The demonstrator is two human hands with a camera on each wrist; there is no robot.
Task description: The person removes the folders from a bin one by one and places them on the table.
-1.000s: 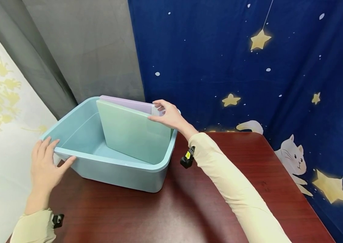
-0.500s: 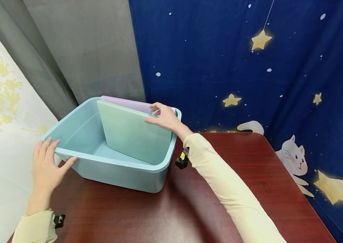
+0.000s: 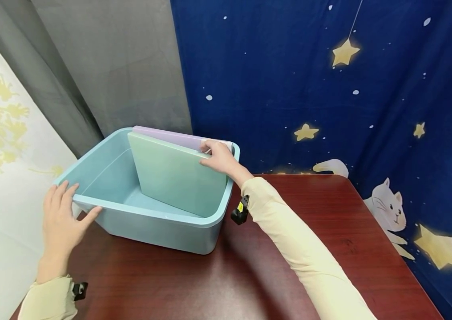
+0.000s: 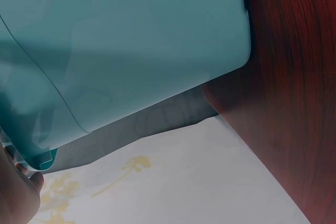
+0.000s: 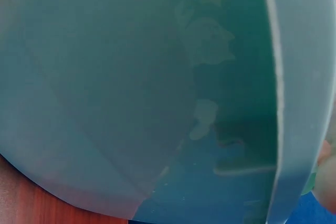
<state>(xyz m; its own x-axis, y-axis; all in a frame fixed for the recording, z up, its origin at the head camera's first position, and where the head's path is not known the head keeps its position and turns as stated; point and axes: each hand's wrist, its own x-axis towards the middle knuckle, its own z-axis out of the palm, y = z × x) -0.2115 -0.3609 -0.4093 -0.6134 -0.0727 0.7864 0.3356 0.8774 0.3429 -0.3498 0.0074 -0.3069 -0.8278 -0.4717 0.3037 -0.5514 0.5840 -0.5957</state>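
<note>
A blue plastic tub (image 3: 158, 231) stands on the table in the head view. Inside it leans a flat, pale green folder (image 3: 174, 173), with a purple folder (image 3: 170, 136) upright behind it. My right hand (image 3: 223, 159) pinches the green folder's top edge near the right end, thumb in front and fingers behind. At the tub's left front corner, my left hand (image 3: 59, 218) grips the rim, fingers over it and thumb against the outer wall. The left wrist view catches part of that hand (image 4: 18, 195) beside the rim. Only fingertips (image 5: 325, 153) show past the tub's rim in the right wrist view.
The reddish-brown table (image 3: 310, 231) extends in front and to the right of the tub. Behind it hang a grey curtain (image 3: 122, 62) and a blue star-patterned curtain (image 3: 258, 89). White patterned cloth (image 3: 6, 178) hangs at the left.
My right hand has slid slightly along and lowered toward the green folder's top edge, fingers drawing closer to the thumb. The left hand, the tub and both folders stay nearly still.
</note>
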